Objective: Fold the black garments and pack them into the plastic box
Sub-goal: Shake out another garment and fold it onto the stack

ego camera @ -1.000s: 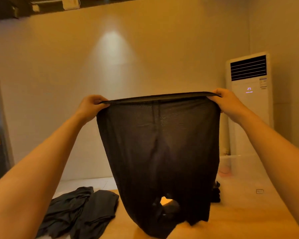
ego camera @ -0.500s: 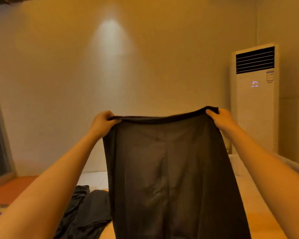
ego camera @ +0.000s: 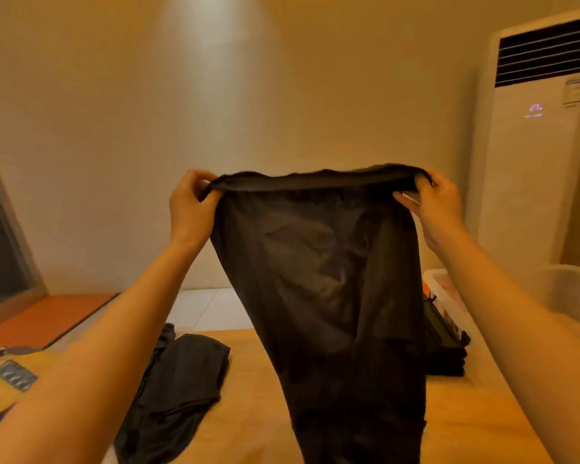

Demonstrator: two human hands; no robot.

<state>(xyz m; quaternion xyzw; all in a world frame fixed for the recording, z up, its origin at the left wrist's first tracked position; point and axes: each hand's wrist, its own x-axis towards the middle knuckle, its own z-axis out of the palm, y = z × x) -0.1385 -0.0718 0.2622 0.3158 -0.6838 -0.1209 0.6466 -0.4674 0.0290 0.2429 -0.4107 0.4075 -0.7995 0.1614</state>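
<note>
Left hand (ego camera: 191, 209), right hand (ego camera: 437, 204) pinch thin, sheer black garment (ego camera: 322, 279).

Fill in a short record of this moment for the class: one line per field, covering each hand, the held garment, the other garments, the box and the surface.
left hand: grips the left end of the waistband
right hand: grips the right end of the waistband
held garment: black, hanging in the air between both hands, unfolded
loose garments: black, lying crumpled on the table at left
folded stack: dark, at right, behind the held garment
plastic box: clear, at right, partly hidden
table: wooden
air conditioner: white, standing against the wall
</note>
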